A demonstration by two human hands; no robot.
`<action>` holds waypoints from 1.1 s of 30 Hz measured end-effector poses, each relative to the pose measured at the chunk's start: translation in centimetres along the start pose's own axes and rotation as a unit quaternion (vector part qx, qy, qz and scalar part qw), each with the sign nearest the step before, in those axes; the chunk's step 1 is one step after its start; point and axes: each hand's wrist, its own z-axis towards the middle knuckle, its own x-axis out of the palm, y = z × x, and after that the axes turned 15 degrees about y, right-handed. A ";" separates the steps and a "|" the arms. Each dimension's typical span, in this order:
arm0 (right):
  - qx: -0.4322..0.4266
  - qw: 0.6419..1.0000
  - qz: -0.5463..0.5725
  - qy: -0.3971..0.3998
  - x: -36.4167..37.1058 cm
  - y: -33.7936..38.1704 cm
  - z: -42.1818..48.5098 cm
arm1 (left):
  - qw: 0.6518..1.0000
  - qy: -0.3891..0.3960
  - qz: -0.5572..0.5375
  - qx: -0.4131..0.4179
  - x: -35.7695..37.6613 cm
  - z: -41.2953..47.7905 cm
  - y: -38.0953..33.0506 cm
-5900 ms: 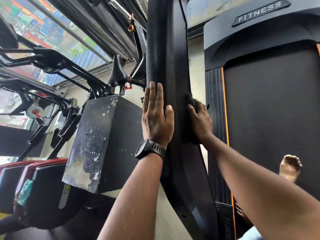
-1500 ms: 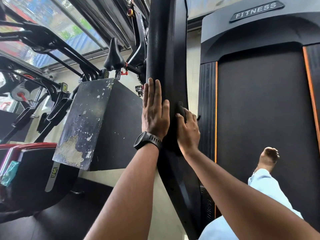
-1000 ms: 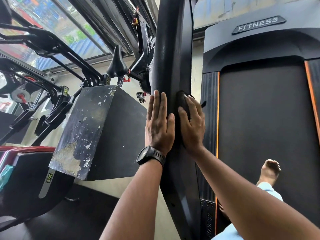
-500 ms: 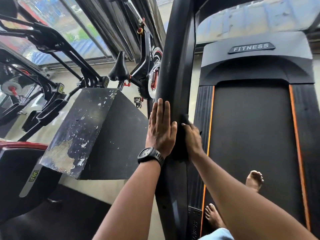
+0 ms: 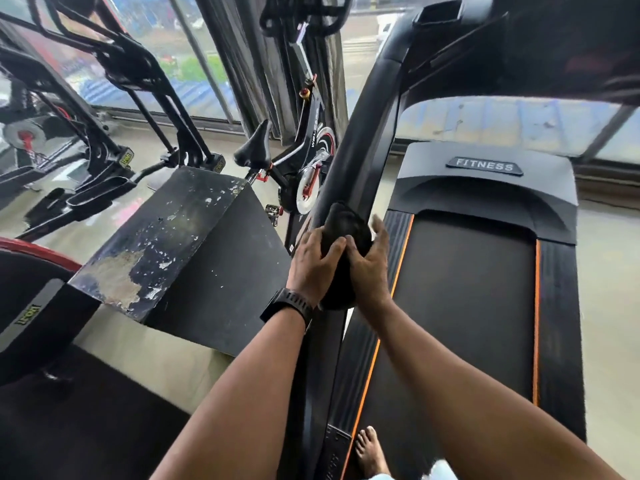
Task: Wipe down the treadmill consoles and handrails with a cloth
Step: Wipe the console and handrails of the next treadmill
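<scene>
A dark bunched cloth (image 5: 347, 221) lies against the treadmill's black left upright (image 5: 364, 133), about halfway up it. My left hand (image 5: 311, 263), with a black watch on the wrist, curls its fingers over the cloth's left side. My right hand (image 5: 370, 270) holds the cloth from the right, thumb on the front and fingers reaching up behind it. The two hands touch each other over the cloth. The underside of the console (image 5: 571, 46) shows at the top right, dark and blurred.
The treadmill belt (image 5: 464, 306) with orange edge stripes lies to the right, under the grey FITNESS motor cover (image 5: 485, 166). My bare foot (image 5: 370, 452) stands on the deck. Left of the upright are a worn black box (image 5: 166, 244), a spin bike (image 5: 304, 178) and other gym machines (image 5: 104, 133).
My left hand has left the upright's side and closed onto the cloth beside my right hand. My view has tilted up, and the console has come into sight.
</scene>
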 end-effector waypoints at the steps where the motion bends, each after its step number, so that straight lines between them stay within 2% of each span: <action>1: 0.008 1.000 -0.008 0.001 -0.2 0.7 -0.2 | 0.999 -0.017 -0.029 -0.012 0.0 -0.6 -0.5; 5: 0.055 0.996 -0.030 0.058 -1.4 2.3 -1.4 | 0.990 -0.071 -0.114 -0.044 0.0 -3.7 -2.5; 8: 0.075 0.990 0.030 0.120 -2.0 3.3 -2.7 | 0.979 -0.110 -0.162 -0.052 0.2 -6.2 -3.8; 13: 0.046 0.974 0.080 0.209 -2.4 4.4 -5.4 | 0.958 -0.170 -0.220 -0.068 1.1 -10.8 -4.8; 18: 0.009 0.973 0.055 0.222 -0.6 5.5 -9.1 | 0.946 -0.220 -0.227 -0.071 0.8 -15.3 -4.6; 26: -0.010 0.962 0.106 0.251 2.1 7.3 -13.8 | 0.940 -0.278 -0.190 -0.061 -1.5 -20.1 -3.4; 33: -0.054 0.964 0.039 0.257 5.5 5.2 -18.9 | 0.929 -0.304 -0.202 -0.054 -1.7 -25.4 1.1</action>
